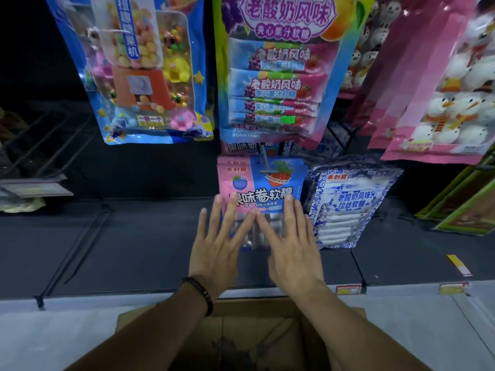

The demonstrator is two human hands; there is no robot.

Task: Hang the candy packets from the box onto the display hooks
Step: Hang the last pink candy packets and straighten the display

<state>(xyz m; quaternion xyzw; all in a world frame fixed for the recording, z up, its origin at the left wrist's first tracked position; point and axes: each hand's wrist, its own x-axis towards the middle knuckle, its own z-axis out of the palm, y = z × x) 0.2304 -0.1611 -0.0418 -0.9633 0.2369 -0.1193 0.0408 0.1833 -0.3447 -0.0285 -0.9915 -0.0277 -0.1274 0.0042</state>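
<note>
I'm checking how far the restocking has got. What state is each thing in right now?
Pink and blue candy packets: hanging on a hook, stacked.
Hook: loaded, tip poking through the front packet.
Left hand: open, fingers flat on the front packet.
Right hand: open, fingers flat on the same packet.
Blue and white packets: hanging alongside, untouched.
Cardboard box: open below the hands; contents unclear.

Flat hands (257, 247) on hung candy packet (261, 184)

Candy packet (261, 188): pink and blue, fruit motifs. Neighbouring packet (351, 204): blue-and-white porcelain pattern. Box (241, 338): plain brown. Bracelet (199, 291): black beads.
</note>
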